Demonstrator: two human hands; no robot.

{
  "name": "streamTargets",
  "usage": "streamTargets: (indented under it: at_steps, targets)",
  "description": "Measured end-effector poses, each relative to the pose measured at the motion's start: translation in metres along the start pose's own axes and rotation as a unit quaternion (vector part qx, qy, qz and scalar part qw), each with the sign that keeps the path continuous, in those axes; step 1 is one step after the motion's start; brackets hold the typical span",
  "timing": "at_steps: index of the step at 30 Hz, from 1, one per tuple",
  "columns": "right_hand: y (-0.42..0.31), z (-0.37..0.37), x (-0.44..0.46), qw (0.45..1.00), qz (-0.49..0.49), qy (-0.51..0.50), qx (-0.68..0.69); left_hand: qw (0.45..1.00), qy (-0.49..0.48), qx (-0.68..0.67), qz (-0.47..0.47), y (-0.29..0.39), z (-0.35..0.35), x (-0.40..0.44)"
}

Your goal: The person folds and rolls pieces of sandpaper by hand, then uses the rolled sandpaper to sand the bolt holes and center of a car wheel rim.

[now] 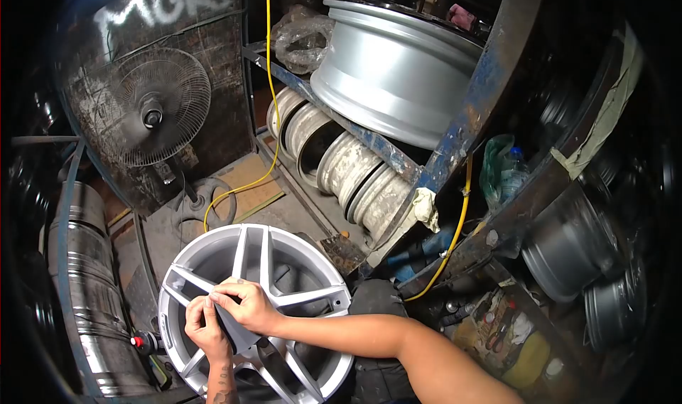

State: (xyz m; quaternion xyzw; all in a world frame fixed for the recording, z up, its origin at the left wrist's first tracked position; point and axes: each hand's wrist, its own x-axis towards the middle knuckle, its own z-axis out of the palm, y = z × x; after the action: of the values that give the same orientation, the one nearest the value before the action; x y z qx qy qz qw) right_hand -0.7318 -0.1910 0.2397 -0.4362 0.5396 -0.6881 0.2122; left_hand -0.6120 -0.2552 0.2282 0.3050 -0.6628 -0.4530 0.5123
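A silver wheel rim (305,299) with paired spokes lies in front of me, close to my dark-clothed knee. Both of my hands are over its left-centre spokes, with their fingertips meeting. My left hand (206,327) is closed, thumb and fingers pressed together. Just to its right, my right hand (245,306) is pinched as well, its forearm reaching in from the lower right. Whatever lies between the fingertips is too small to make out.
A standing fan (152,117) is at the upper left. A large silver rim (398,70) rests on a metal frame, above several worn rims (348,164). A yellow hose (271,84) hangs down behind the wheel. Dark rims (574,244) are at right.
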Motion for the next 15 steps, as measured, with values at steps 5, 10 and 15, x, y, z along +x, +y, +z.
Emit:
streamTargets:
  at_steps: [5,10,15]
  targets:
    - [0.004,-0.008,0.013,0.993,0.068,-0.092,0.006,0.999,-0.026,0.033,-0.016,-0.016,-0.018,0.006]
    - [0.001,-0.018,0.023,0.982,-0.057,-0.099,-0.151,0.996,-0.048,0.044,-0.062,-0.003,-0.024,0.013]
    - [-0.004,-0.019,0.037,0.919,-0.238,-0.096,-0.3,0.998,0.003,0.053,-0.036,0.0,-0.021,0.015]
